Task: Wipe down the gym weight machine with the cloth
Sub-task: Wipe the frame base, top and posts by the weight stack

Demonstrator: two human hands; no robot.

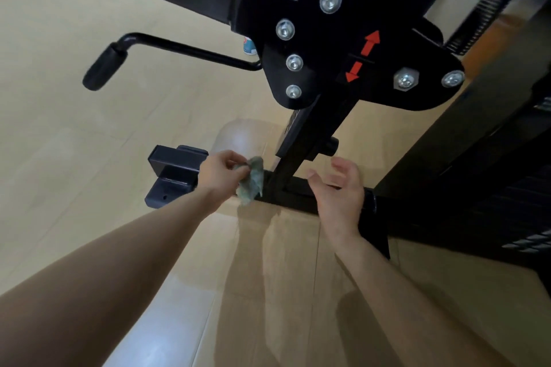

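A gym: black weight machine (343, 48) on pale wood-look floor (74, 158).

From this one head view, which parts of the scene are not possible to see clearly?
- Cloth: bunched in the left hand, so its full shape is hidden.
- Base bar of the weight machine: partly covered by the cloth and the right hand.
- Machine top: cut off by the upper edge.
- Small blue object on the floor: half hidden behind the black plate, too small to identify.

the machine (343, 48) runs off the top and right edges.
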